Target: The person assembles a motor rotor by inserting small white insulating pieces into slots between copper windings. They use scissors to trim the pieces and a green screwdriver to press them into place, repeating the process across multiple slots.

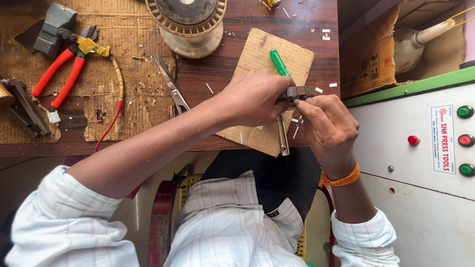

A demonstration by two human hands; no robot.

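Both hands meet over the near edge of the table (pixel 222 74), just above a cardboard piece (pixel 257 59).

Left hand (pixel 255 99): fingers curled, pinching the left end of a small brown part (pixel 298 92). Right hand (pixel 326 126): thumb and fingers pinch the right end of the same part from below. Part is held in the air between the two hands, not resting on anything I can see.

A tool with a green handle (pixel 278 62) sits under the left hand: handle sticks out past the knuckles toward the far side, metal shaft (pixel 282 138) comes out below the hands, tip at the near edge of the cardboard. Can't tell if the left hand grips it or it just lies on the cardboard.

Orange bead bracelet (pixel 340 179) on the right wrist. White checked sleeves rolled up.

Rest of the table:
- scissors (pixel 170 84), closed, left of the cardboard
- red-handled pliers (pixel 64 71) far left on a worn cardboard mat (pixel 123 29), next to a grey metal block (pixel 52 27)
- red wire (pixel 111 123) running off the near edge
- empty spool (pixel 188 22) at the far edge
- white offcuts scattered around

Right of the table: white machine panel (pixel 396 198) with green and red buttons (pixel 465 141).
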